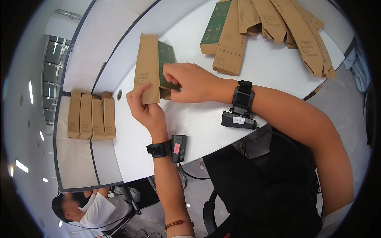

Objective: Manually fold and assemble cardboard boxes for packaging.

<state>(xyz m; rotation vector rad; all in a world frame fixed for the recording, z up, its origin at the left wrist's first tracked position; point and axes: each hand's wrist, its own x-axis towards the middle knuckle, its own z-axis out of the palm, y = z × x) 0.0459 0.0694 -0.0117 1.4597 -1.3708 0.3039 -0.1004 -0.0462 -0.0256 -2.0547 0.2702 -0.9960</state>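
Note:
A tall brown cardboard box [147, 63] with a dark green side stands tilted over the white table, its near end partly open with a flap showing. My left hand [146, 113] is closed around the near end, thumb and fingers on the brown face. My right hand [196, 83] is curled against the green side near the opening, the fingertips pinching at the edge and partly hidden behind the box. Each wrist wears a black strap with a small cabled device.
Several flat, unfolded cardboard boxes [274, 23] lie fanned out at the far right of the white table [198, 115]. Several formed boxes [86, 117] stand in a row at the left by the partition [119, 23]. Another person [95, 210] sits beyond it at lower left.

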